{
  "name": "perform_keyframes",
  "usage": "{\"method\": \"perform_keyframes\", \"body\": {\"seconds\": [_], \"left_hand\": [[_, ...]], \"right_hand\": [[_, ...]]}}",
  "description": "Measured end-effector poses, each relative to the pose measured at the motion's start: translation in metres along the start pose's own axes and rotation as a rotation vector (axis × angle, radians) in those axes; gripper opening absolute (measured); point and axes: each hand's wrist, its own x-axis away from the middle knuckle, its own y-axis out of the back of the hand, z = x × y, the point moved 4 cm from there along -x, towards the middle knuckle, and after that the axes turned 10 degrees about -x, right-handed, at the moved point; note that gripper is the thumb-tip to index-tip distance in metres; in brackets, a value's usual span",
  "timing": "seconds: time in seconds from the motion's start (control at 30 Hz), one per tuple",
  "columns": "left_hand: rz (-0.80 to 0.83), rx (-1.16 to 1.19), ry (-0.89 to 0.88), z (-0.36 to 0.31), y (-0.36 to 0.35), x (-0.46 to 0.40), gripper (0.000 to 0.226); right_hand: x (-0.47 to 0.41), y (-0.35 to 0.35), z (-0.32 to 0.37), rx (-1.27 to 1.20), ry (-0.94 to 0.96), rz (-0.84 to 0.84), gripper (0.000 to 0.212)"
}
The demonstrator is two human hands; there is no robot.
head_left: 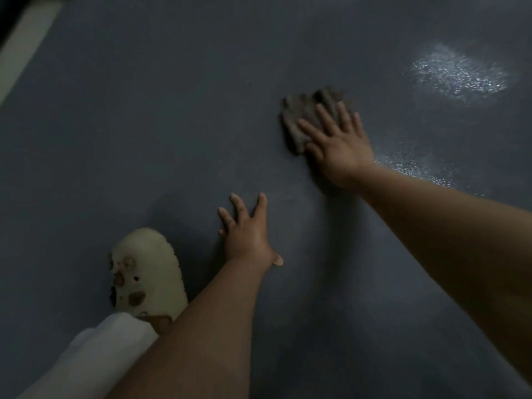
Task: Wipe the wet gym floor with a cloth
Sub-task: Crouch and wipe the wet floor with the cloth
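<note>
Grey-brown and bunched into folds, the crumpled rag-like cloth (305, 119) lies on the dark blue-grey speckled gym floor (172, 110), pinned under the right hand (339, 145). That hand's fingers (325, 116) are spread and nearly straight, pressing flat on the cloth and not curled round it. Most of the fabric pokes out ahead of and to the left of the fingertips, while the palm seems to sit at or just past its near edge.

The left hand (247, 228) is planted flat on the bare floor nearer the body, fingers splayed and holding nothing, apparently as a prop for the lean. Beside that forearm are a pale cream clog-style shoe (146, 272) and a white trouser leg (98, 355).

The step in hand looks like a pressed sweep. Two glistening wet patches remain: a bright one (457, 73) well beyond and to the right of the cloth, and a second (414, 171) just beside the right wrist. To wipe well, I would keep the palm's weight over the middle of the cloth so it does not slip out from under the fingers. I would drag it in overlapping strokes towards the shine and flatten the bunched folds so more fabric meets the water. The left hand should stay on the dry part.
</note>
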Motion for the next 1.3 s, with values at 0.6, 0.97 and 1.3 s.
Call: {"method": "perform_keyframes", "body": {"seconds": [0.6,0.97,1.3], "left_hand": [[-0.470,0.624,0.336,0.051,-0.005,0.027,0.065],[-0.291,0.349,0.243,0.013,-0.023,0.050,0.076],[0.041,0.040,0.138,-0.040,-0.069,0.065,0.128]], "right_hand": [[0.135,-0.095,0.138,-0.013,0.399,0.105,0.049],[0.096,-0.060,0.043,0.160,0.552,0.021,0.049],[0.065,0.012,-0.086,-0.029,-0.243,-0.135,0.055]]}}
